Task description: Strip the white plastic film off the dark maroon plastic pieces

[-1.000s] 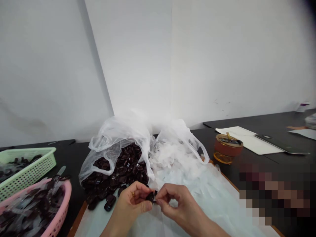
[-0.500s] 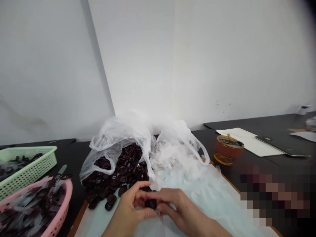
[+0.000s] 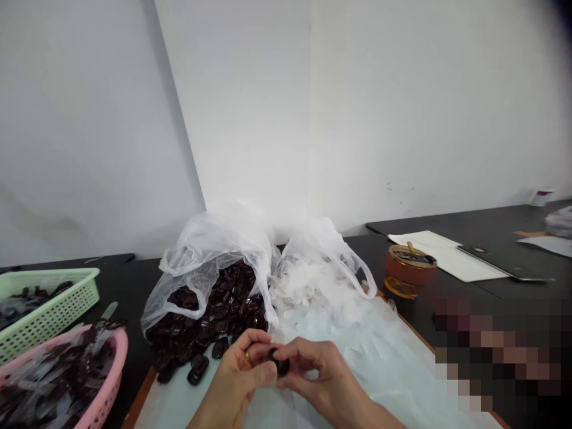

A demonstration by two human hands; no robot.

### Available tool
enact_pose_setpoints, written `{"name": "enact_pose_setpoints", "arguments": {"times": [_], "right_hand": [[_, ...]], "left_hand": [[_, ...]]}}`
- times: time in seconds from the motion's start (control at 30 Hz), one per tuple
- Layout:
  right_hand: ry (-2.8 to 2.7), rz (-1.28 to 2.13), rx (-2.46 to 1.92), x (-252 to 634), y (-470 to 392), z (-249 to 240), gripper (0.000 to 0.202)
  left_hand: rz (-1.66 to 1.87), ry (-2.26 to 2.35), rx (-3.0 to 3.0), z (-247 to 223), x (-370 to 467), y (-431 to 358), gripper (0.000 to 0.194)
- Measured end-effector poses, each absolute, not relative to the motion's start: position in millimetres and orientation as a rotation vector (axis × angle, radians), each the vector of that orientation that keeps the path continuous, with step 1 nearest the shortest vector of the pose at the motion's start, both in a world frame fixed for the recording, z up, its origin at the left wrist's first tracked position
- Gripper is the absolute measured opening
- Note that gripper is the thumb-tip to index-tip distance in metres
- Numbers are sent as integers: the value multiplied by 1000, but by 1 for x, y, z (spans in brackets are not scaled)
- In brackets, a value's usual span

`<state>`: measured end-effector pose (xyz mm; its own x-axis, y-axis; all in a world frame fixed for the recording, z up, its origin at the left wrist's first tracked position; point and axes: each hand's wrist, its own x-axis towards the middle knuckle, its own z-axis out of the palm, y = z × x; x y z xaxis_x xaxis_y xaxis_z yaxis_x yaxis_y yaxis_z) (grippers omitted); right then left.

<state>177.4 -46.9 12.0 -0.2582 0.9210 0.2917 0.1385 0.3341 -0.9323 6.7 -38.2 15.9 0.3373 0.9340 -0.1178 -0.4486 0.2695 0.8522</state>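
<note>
Between my two hands, low in the middle of the head view, is a small dark glossy piece [image 3: 279, 362]. My left hand [image 3: 241, 375] pinches it from the left; a gold ring shows on one finger. From the right, my right hand [image 3: 317, 372] grips the same piece with thumb and fingertips. Behind my left hand, a heap of dark brown pieces [image 3: 223, 307] spills from a clear plastic bag [image 3: 183, 262]. Beyond my right hand, thin translucent pieces [image 3: 322, 298] spread out of a second bag [image 3: 330, 238] onto a pale sheet [image 3: 397, 369].
A pink basket [image 3: 111, 381] and a green basket [image 3: 80, 298], both holding dark and translucent pieces, stand at the left. An amber bowl [image 3: 409, 274], a white notebook [image 3: 460, 262] and a dark flat device [image 3: 500, 262] lie right. A blurred patch covers the lower right.
My fingers have shifted around the dark piece, which is now turned and more covered by my left thumb. The whole view has moved slightly, so the surroundings sit a little further left.
</note>
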Motion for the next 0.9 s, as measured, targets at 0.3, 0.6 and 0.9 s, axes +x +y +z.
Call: {"name": "enact_pose_setpoints", "arguments": {"times": [0.3,0.6,0.9], "right_hand": [[-1546,1287,-910,181,-45,17,20],[-1692,990,-972,181,-46,20,11],[-1895,820,-952,185,-50,19,14]], "left_hand": [[1086,722,812,13,1,-33,40],[1043,775,929,11,4,-34,31],[896,875,1158,14,-2,-30,33]]}}
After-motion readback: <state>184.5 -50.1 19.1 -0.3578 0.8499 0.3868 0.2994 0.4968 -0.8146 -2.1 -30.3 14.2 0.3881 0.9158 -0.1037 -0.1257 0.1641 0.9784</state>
